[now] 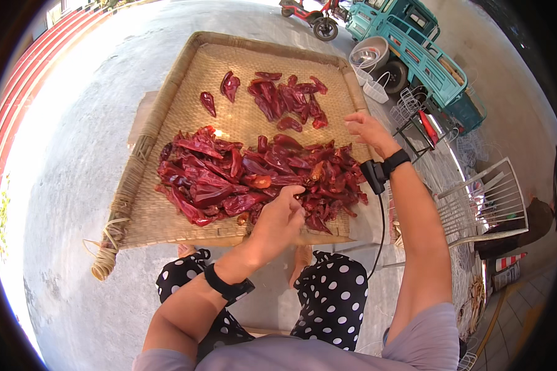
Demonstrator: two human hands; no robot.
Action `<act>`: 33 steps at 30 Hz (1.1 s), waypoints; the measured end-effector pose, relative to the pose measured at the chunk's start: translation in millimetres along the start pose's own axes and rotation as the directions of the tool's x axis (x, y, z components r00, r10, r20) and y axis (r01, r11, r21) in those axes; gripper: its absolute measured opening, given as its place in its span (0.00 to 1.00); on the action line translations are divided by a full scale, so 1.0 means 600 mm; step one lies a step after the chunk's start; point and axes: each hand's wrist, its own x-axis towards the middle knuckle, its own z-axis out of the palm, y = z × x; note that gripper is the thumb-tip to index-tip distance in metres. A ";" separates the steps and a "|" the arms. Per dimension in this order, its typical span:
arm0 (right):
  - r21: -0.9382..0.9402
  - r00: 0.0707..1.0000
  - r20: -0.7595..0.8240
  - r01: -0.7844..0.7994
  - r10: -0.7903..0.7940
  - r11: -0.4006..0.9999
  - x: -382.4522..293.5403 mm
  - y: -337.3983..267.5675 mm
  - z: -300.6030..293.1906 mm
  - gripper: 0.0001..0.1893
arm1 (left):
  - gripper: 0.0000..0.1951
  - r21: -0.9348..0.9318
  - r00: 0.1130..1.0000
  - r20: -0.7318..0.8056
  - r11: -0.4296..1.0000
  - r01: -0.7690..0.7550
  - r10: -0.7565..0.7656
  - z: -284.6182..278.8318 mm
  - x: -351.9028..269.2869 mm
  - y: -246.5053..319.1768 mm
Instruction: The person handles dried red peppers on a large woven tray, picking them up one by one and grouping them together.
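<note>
Before me lies a woven bamboo tray [176, 111] with a bound rim. A broad heap of dried red chili peppers [213, 185] covers its near half, and a smaller loose group of peppers [269, 97] lies on the far half. My left hand [281, 215] is over the near edge of the heap, its fingers curled and apart; no pepper shows between them. My right hand [369, 132] is over the tray's right rim, beside the right end of the heap, fingers bent and apart, with nothing visible in it. Both wrists wear black straps.
A black cable [381, 232] hangs from the device at my right wrist. To the right stand a metal-barred chair [487, 208], a folding stool [415, 139], white wire baskets [376, 92] and a basin. Farther back are a teal cargo tricycle [422, 60] and a red scooter [311, 16].
</note>
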 end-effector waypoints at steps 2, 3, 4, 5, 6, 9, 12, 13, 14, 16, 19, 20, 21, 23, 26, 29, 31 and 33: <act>-0.244 0.993 0.037 0.116 -0.110 0.963 0.029 0.057 0.020 0.15 | 0.18 -0.006 0.999 0.040 1.000 -0.001 0.001 0.004 0.004 0.000; -0.453 0.970 0.119 0.242 -0.210 0.858 0.036 0.063 0.035 0.15 | 0.18 -0.005 1.000 0.031 1.000 0.000 0.000 0.003 0.002 -0.002; -0.453 0.969 0.126 0.249 -0.215 0.856 0.043 0.068 0.042 0.15 | 0.18 0.008 0.998 0.039 0.999 -0.039 0.039 0.004 0.002 -0.007; -0.474 0.951 0.204 0.304 -0.233 0.826 0.048 0.073 0.047 0.14 | 0.18 0.019 0.996 0.048 0.997 -0.078 0.077 0.004 0.002 -0.009; -0.489 0.927 0.284 0.359 -0.244 0.795 0.048 0.068 0.056 0.14 | 0.18 0.019 0.996 0.053 0.997 -0.074 0.073 0.001 0.000 0.000; -0.462 0.952 0.284 0.238 -0.112 0.854 0.047 0.048 0.068 0.10 | 0.19 0.003 0.993 0.057 0.995 -0.104 0.103 -0.002 0.002 -0.010; -0.341 0.979 0.205 0.059 0.013 0.938 0.055 0.057 0.056 0.08 | 0.20 0.024 0.994 0.043 0.995 -0.102 0.100 -0.001 0.002 -0.003; -0.347 0.979 0.206 0.058 0.015 0.936 0.059 0.063 0.045 0.08 | 0.20 0.018 0.994 0.041 0.995 -0.103 0.102 0.000 0.003 -0.001; -0.221 0.978 0.203 0.099 -0.054 0.970 0.063 0.067 0.030 0.09 | 0.20 0.019 0.994 0.046 0.994 -0.104 0.103 0.001 0.004 0.003; -0.109 0.967 0.210 0.169 -0.143 0.980 0.065 0.062 0.025 0.11 | 0.20 0.021 0.994 0.048 0.995 -0.101 0.100 -0.001 0.000 0.001; -0.259 0.974 0.129 0.215 -0.187 0.942 0.049 0.056 0.058 0.11 | 0.19 0.072 0.990 0.009 0.987 -0.141 0.141 -0.003 0.000 -0.010; -0.214 0.979 0.154 0.163 -0.132 0.963 0.055 0.071 0.063 0.10 | 0.19 0.073 0.989 0.007 0.987 -0.147 0.146 -0.002 0.001 -0.010; -0.218 0.978 0.155 0.168 -0.136 0.961 0.054 0.074 0.067 0.10 | 0.18 0.075 0.989 0.002 0.986 -0.149 0.149 -0.001 0.000 -0.010; -0.340 0.969 0.188 0.216 -0.159 0.915 0.055 0.077 0.071 0.09 | 0.18 0.078 0.985 -0.004 0.983 -0.169 0.170 0.004 0.001 -0.008; -0.179 0.978 0.207 0.075 -0.037 0.981 0.060 0.080 0.058 0.07 | 0.18 0.090 0.981 -0.010 0.978 -0.190 0.192 0.006 0.001 -0.007; 0.031 0.990 0.143 -0.004 -0.001 1.000 0.041 0.063 0.058 0.09 | 0.17 0.092 0.984 -0.024 0.980 -0.174 0.177 0.003 0.000 -0.006; 0.183 0.996 0.089 -0.018 0.002 0.983 0.020 0.040 0.050 0.11 | 0.17 0.082 0.986 -0.028 0.984 -0.159 0.161 0.002 0.000 -0.005; 0.208 0.999 -0.013 -0.035 0.039 0.977 0.005 0.019 0.042 0.14 | 0.17 0.059 0.988 -0.018 0.987 -0.152 0.153 0.003 0.000 -0.007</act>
